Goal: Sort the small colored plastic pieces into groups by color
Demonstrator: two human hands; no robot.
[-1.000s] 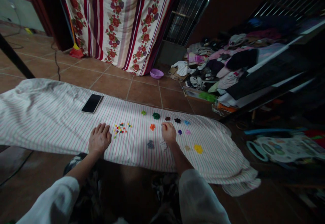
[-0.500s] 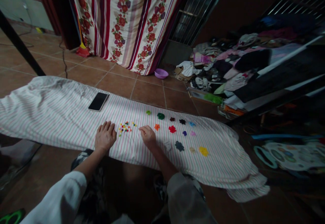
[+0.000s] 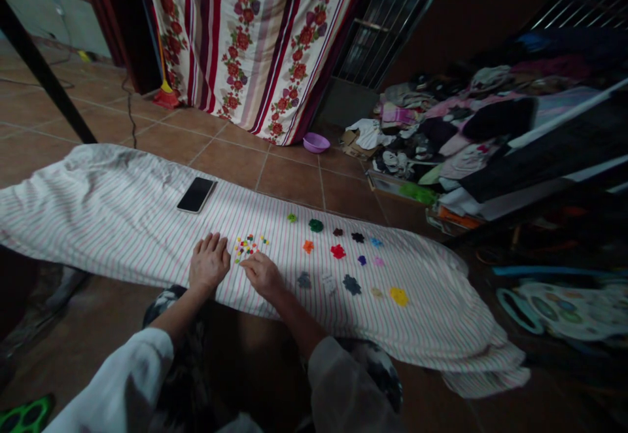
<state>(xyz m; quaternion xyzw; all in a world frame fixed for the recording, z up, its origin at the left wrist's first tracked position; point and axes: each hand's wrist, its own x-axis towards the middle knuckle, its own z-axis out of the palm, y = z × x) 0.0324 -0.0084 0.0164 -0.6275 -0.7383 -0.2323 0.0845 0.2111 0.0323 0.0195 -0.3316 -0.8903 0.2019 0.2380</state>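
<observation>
A striped sheet (image 3: 98, 217) lies spread on the tiled floor. My left hand (image 3: 209, 263) rests flat on it, fingers stretched out, just left of a small heap of mixed coloured beads (image 3: 246, 245). My right hand (image 3: 263, 274) reaches into the near edge of that heap with its fingers curled in a pinch; what they hold is too small to see. To the right lie several little sorted piles, among them green (image 3: 316, 225), red (image 3: 337, 251), orange (image 3: 307, 246) and yellow (image 3: 398, 296).
A black phone (image 3: 196, 195) lies on the sheet behind my left hand. A floral curtain (image 3: 255, 40) hangs at the back, with a purple bowl (image 3: 316, 142) at its foot. Heaped clothes (image 3: 441, 125) fill the right side. A dark pole (image 3: 44, 73) slants at left.
My right hand has moved left from the sorted piles to the mixed bead heap. A red pile now lies where that hand was. My left hand has stayed flat.
</observation>
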